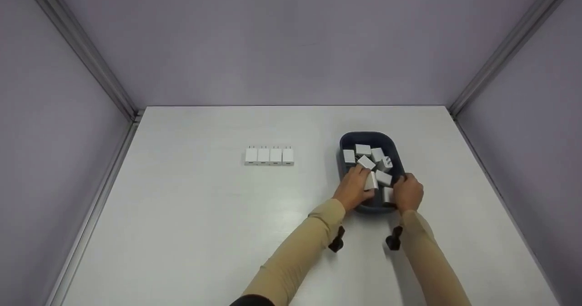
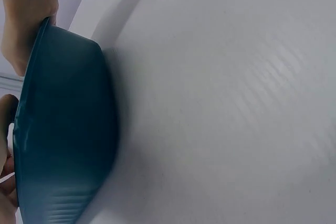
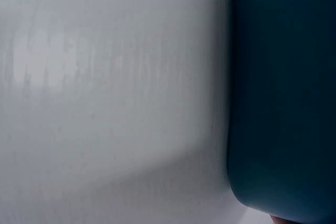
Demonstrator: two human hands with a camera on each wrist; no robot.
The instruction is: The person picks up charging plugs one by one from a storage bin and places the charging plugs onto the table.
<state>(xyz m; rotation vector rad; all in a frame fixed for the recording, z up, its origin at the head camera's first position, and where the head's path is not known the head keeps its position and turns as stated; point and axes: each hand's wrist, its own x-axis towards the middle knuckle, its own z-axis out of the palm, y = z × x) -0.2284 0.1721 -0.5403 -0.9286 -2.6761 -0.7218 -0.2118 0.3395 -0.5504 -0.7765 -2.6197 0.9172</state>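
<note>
A dark blue plastic bin point(image 1: 373, 211) holds several white plug adapters point(image 1: 384, 178), jumbled together. My left hand point(image 1: 353, 190) reaches over the bin's left side, thumb and fingers around one white adapter point(image 1: 371, 181) inside. On the opposite side, my right hand point(image 1: 408, 192) grips the right rim near the front corner, its fingers partly hidden. The left wrist view has the bin's outer wall point(image 2: 68, 108), with the left fingers point(image 2: 7, 184) at its rim and the right hand point(image 2: 31, 19) farther off. The bin's side point(image 3: 283, 98) fills the right of the right wrist view.
Left of the bin, several white plug adapters point(image 1: 269, 156) stand side by side in a straight row, prongs toward the back. They sit on a white table point(image 1: 191, 219) enclosed by pale walls point(image 1: 291, 42) at the back and both sides.
</note>
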